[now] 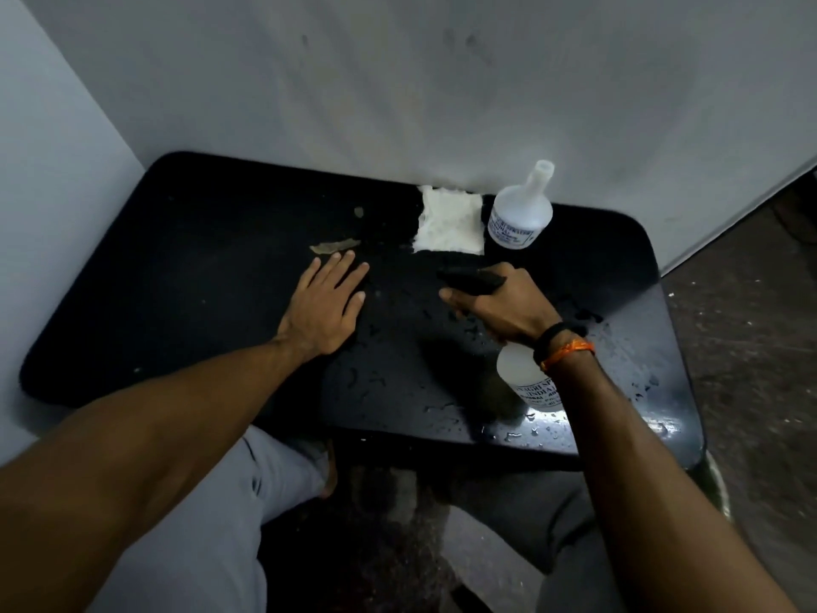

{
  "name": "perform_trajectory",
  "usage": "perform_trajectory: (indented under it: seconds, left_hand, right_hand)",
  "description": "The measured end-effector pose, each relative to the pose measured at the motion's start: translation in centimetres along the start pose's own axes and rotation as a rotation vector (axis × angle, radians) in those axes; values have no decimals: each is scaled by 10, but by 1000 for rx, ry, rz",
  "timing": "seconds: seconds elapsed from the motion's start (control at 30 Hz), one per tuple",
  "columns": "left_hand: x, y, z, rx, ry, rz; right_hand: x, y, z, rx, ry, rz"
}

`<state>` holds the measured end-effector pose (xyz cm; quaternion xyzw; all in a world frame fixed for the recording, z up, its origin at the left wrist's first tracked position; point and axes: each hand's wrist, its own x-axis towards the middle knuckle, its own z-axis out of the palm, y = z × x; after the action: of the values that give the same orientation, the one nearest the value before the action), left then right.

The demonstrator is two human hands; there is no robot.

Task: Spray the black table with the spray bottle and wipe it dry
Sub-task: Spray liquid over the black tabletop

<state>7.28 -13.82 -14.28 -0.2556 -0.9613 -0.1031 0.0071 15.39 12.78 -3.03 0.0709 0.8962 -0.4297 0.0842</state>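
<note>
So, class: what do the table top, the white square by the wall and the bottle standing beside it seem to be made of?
Table top: hard and black with a slight sheen; droplets bead on it, perhaps laminate or painted wood. White square: soft and crinkled, likely paper towel or cloth. Bottle: translucent, cloudy white, likely plastic, with a printed label.

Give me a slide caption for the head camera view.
Right hand grips spray bottle over wet black table; left hand lies flat.

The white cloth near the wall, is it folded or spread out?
Folded, it seems: the cloth lies as a small thick square on the table, beside the capless bottle. No hand touches it.
</note>
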Motion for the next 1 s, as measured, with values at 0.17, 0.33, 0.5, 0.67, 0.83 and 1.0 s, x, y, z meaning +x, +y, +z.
perform_trajectory:
  seconds: [0.17, 0.33, 0.5, 0.67, 0.83, 1.0]
  left_hand:
    - [1, -1, 2, 0, 11, 13]
    - [2, 0, 0, -19, 18, 12]
    - [0, 2, -2, -35, 33, 1]
    - [1, 1, -1, -39, 37, 6]
    - [2, -1, 3, -40, 48, 7]
    - [3, -1, 3, -39, 58, 7]
  right_hand:
    - [-16, 5, 12, -172, 5, 50]
    - [-32, 2, 8, -274, -52, 40]
    - [-51, 12, 4, -410, -96, 92]
    - [-64, 21, 1, -441, 23, 130]
    - [-64, 27, -16, -426, 100, 160]
    - [-60, 31, -25, -378, 254, 193]
